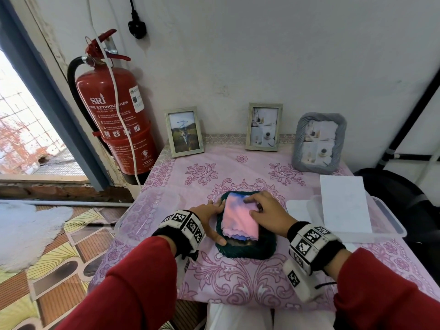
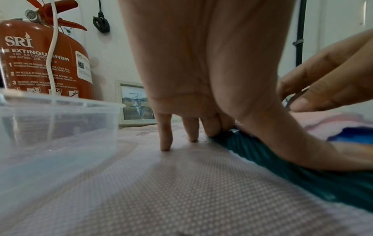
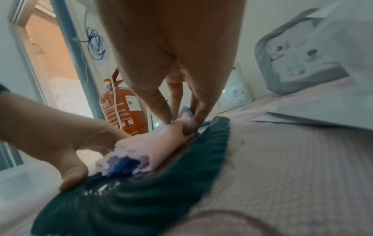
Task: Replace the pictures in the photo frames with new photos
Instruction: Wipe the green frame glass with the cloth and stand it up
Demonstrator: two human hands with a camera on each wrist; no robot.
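Currently the green frame (image 1: 247,248) lies flat on the table (image 1: 238,282) dead ahead between both hands, long axis running away from the person; left hand (image 1: 209,215) spread, bracing its left edge, right hand (image 1: 266,213) on top, pinching the pink cloth (image 1: 240,217). Right wrist view shows thumb and fingers (image 3: 161,111) bunching that cloth, hidden from the head view; left wrist view shows fingertips (image 2: 166,143) planted beside the rim.

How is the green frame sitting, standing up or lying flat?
Lying flat: the green frame rests on the tablecloth, left hand at its edge, right hand holding the pink cloth on top.
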